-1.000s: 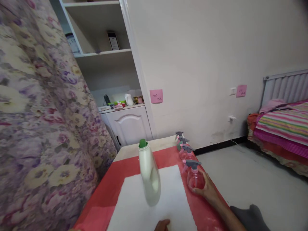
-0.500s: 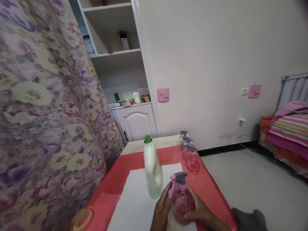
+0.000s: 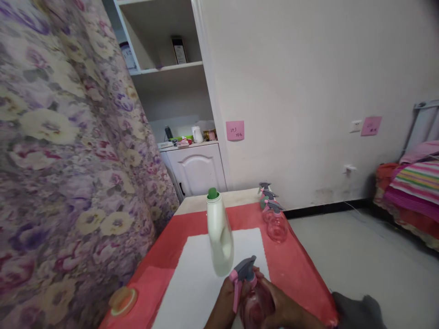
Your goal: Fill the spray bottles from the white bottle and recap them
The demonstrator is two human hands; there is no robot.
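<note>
A clear pink spray bottle [image 3: 254, 307] with a grey and pink trigger head is held low over the front of the table. My right hand [image 3: 283, 305] is wrapped round its body from the right side. At its neck, just below the trigger head, my left hand [image 3: 222, 299] grips from the left, its fingers partly hidden behind the pink trigger. Beyond them a pale green jug [image 3: 219, 237] with a handle and a green piece at its mouth stands upright on a white sheet [image 3: 192, 260].
Several more spray bottles [image 3: 277, 227] stand in a row along the right edge of the red-covered table [image 3: 302, 278]. An orange, round lid-like object [image 3: 122, 300] lies at the front left. A floral curtain [image 3: 68, 160] hangs close on the left; a wall is behind.
The spray bottle has turned so its head tilts differently, and it sits lower in view. My left hand has moved in closer to its neck. The view has shifted slightly.
</note>
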